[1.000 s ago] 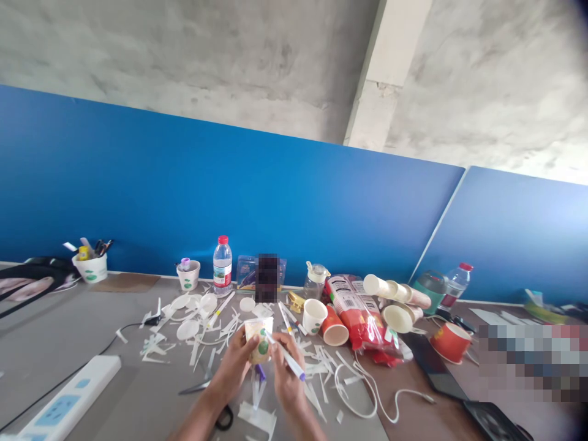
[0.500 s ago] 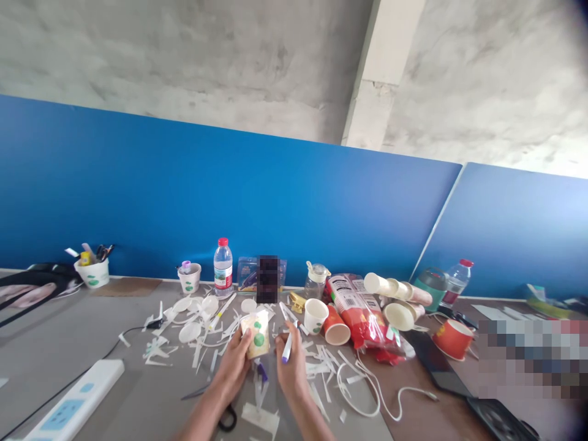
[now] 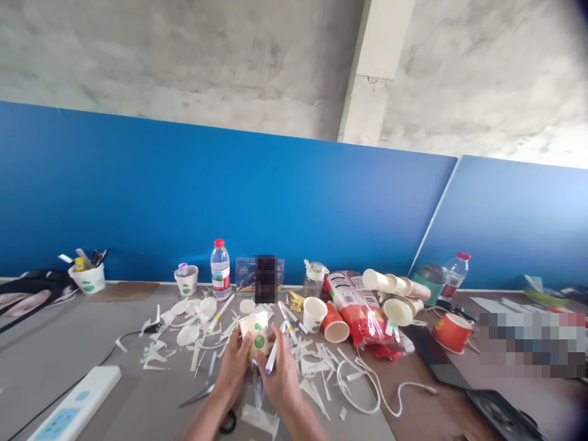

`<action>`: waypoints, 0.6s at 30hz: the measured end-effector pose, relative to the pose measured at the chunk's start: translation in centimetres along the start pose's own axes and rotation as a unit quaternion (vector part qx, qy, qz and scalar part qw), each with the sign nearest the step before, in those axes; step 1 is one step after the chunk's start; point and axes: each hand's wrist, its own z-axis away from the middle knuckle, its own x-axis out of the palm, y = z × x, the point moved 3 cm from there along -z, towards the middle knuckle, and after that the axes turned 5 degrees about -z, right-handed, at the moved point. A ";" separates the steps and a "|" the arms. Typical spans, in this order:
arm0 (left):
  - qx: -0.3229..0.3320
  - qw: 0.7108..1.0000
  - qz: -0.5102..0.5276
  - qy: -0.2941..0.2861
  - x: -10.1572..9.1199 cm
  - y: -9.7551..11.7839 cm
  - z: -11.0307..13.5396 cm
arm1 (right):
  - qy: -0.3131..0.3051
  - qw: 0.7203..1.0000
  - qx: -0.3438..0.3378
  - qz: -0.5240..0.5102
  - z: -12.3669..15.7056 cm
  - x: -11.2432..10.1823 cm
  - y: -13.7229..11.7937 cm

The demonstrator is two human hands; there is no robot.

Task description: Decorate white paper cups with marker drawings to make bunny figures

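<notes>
My left hand (image 3: 235,365) is closed round a small white paper cup (image 3: 256,332) with a green spot, held just above the table. My right hand (image 3: 280,380) grips a white marker with a purple tip (image 3: 271,358), which lies across the fingers and points down beside the cup. Both hands meet at the cup. Scissors (image 3: 215,404) lie on the table under my left wrist, partly hidden by the arm.
White paper scraps and cut discs (image 3: 193,324) litter the grey table (image 3: 68,349). Behind stand a water bottle (image 3: 220,268), paper cups (image 3: 315,315), a red snack bag (image 3: 358,312), stacked cups (image 3: 395,286) and a red cup (image 3: 452,332). A power strip (image 3: 76,404) lies front left, a white cable (image 3: 367,398) to the right.
My right hand has turned the marker from slanting outward to pointing down and moved in against the cup. The view has shifted slightly.
</notes>
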 end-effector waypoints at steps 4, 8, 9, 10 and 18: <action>0.002 1.000 0.004 -0.012 0.4 -0.2 0.2 | 0.022 0.999 0.017 -0.043 -0.2 0.0 0.1; -0.008 0.998 0.033 -0.055 0.9 -0.2 0.3 | 0.037 0.992 0.041 -0.111 -0.9 -0.3 0.3; -0.001 0.998 0.024 -0.066 1.0 -0.1 0.3 | 0.036 0.991 0.047 -0.122 -1.0 -0.3 0.4; 0.010 0.997 0.010 -0.076 1.1 0.2 0.3 | 0.036 0.990 0.051 -0.129 -1.1 -0.3 0.4; 0.057 0.996 -0.062 -0.022 0.7 0.0 0.1 | 0.026 0.991 0.045 -0.122 -1.3 -0.1 -0.1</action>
